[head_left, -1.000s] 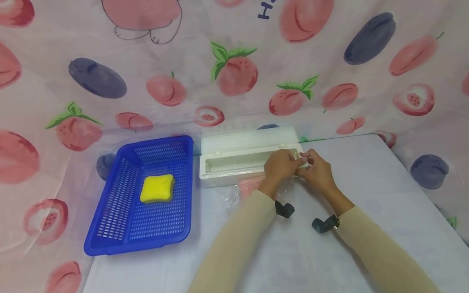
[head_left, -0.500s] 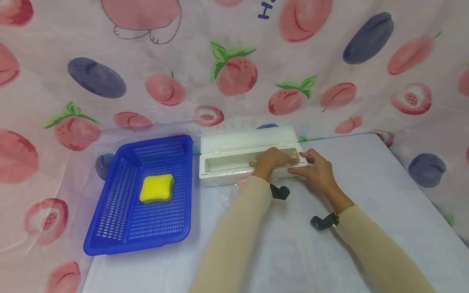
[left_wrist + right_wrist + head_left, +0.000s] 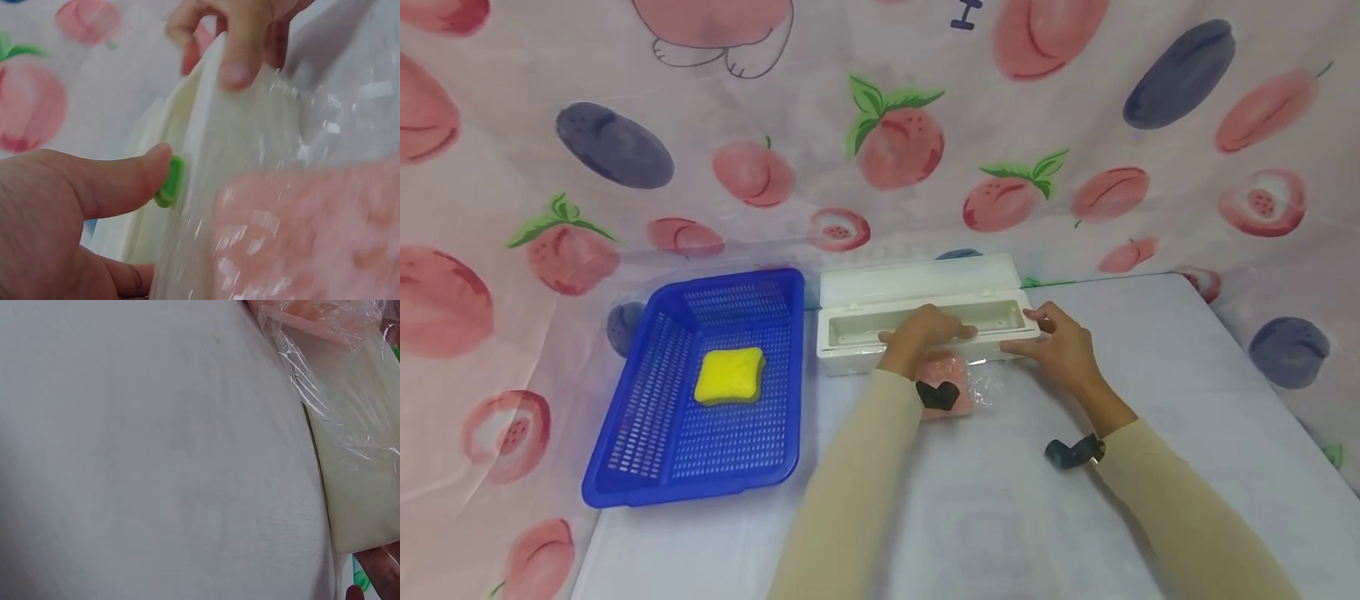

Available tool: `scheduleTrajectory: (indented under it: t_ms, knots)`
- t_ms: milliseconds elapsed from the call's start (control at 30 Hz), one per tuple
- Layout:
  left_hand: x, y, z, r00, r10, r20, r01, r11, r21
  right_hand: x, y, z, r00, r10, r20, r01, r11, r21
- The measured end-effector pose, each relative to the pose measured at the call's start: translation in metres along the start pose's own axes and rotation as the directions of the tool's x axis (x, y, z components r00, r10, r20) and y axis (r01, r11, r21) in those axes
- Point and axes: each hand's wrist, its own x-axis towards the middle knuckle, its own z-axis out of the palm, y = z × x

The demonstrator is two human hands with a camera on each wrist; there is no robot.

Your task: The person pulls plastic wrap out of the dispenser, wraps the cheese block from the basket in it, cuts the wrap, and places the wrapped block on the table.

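A long white cling film dispenser box (image 3: 857, 362) lies along the back of the table, its lid (image 3: 917, 281) tipped back. My left hand (image 3: 921, 333) is over the box's front rim. Its straight thumb touches a green slide cutter (image 3: 170, 181) on the rail, other fingers apart from the thumb. My right hand (image 3: 1063, 350) grips the box's right end, thumb in front and fingers at the far side. Clear cling film (image 3: 356, 419) hangs down the front. Just before the box, a pink block (image 3: 953, 368) lies against or under the film, partly hidden by the left wrist's black camera mount.
To the left stands a blue perforated basket (image 3: 790, 400) with a yellow sponge (image 3: 730, 375) inside. A fruit-patterned cloth (image 3: 737, 108) rises behind the white-covered table (image 3: 970, 517).
My left hand has slid leftward along the rim from the box's right end, while my right hand has kept hold there. More of the pink block shows. The head view has shifted slightly.
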Motion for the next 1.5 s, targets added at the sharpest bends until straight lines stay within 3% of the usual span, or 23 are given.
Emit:
scheduleTrajectory:
  t_ms: [233,333,400,433,500,600,733,800,867,933,967,1067,1167,1200,1267,1333,1433,1500]
  knots:
    - [-0.004,-0.034,-0.024,1.0,-0.024,0.001,0.024,0.999,0.023,-0.001,-0.003,-0.001,1.0,-0.004,0.008,0.004,1.0,-0.001]
    - [-0.008,-0.045,-0.024,0.998,-0.012,-0.067,0.015,0.999,0.034,-0.002,-0.004,-0.001,1.0,-0.005,0.01,0.005,1.0,-0.005]
    - [-0.012,-0.05,-0.017,0.986,0.0,-0.166,0.006,0.999,0.035,-0.002,-0.004,0.0,1.0,-0.007,0.011,0.007,1.0,0.0]
    - [-0.014,-0.053,-0.013,0.972,0.002,-0.233,0.008,0.999,0.042,-0.002,-0.004,0.001,1.0,-0.008,0.012,0.008,1.0,0.005]
    - [-0.019,-0.057,-0.001,0.926,-0.001,-0.376,0.021,0.999,0.05,-0.003,-0.004,0.001,1.0,-0.014,0.01,0.014,1.0,0.015]
    - [-0.023,-0.062,0.017,0.829,-0.004,-0.559,0.042,0.998,0.055,-0.004,-0.003,-0.001,1.0,-0.02,-0.004,0.02,1.0,0.02]
    - [-0.024,-0.069,0.027,0.731,-0.037,-0.682,0.046,0.999,-0.005,-0.005,-0.004,-0.001,1.0,-0.017,-0.007,0.017,1.0,0.02]
    - [-0.023,-0.077,0.027,0.695,-0.094,-0.713,0.039,0.995,-0.093,-0.004,-0.004,-0.001,1.0,-0.018,-0.001,0.018,1.0,0.017]
    - [-0.022,-0.088,0.026,0.658,-0.154,-0.737,-0.009,0.977,-0.212,-0.003,-0.004,-0.001,1.0,-0.022,-0.005,0.022,1.0,0.014]
    - [-0.019,-0.099,0.028,0.634,-0.211,-0.744,-0.083,0.938,-0.337,-0.002,-0.002,-0.001,1.0,-0.025,-0.009,0.025,1.0,0.014]
    - [-0.018,-0.104,0.029,0.629,-0.229,-0.743,-0.138,0.908,-0.396,-0.001,-0.002,-0.001,1.0,-0.025,-0.01,0.025,1.0,0.014]
    - [-0.015,-0.116,0.032,0.635,-0.259,-0.728,-0.264,0.813,-0.519,0.0,0.0,-0.001,1.0,-0.02,-0.009,0.02,1.0,0.022]
    - [-0.014,-0.123,0.034,0.639,-0.259,-0.724,-0.329,0.759,-0.561,0.0,-0.001,-0.001,1.0,-0.021,-0.007,0.022,0.999,0.03]
    - [-0.014,-0.125,0.035,0.64,-0.255,-0.725,-0.336,0.755,-0.562,0.001,-0.001,-0.002,1.0,-0.021,-0.008,0.021,0.999,0.031]
    - [-0.013,-0.129,0.035,0.621,-0.253,-0.742,-0.346,0.761,-0.549,0.001,0.0,-0.002,1.0,-0.022,-0.012,0.022,0.999,0.029]
    - [-0.012,-0.135,0.035,0.598,-0.252,-0.761,-0.333,0.785,-0.522,0.001,0.0,-0.002,1.0,-0.023,-0.012,0.023,0.999,0.028]
    - [-0.011,-0.144,0.035,0.546,-0.23,-0.805,-0.334,0.822,-0.461,0.001,0.001,-0.002,1.0,-0.021,-0.011,0.021,0.999,0.024]
    - [-0.012,-0.148,0.034,0.527,-0.207,-0.824,-0.333,0.842,-0.424,0.001,0.002,-0.002,1.0,-0.024,-0.006,0.024,0.999,0.029]
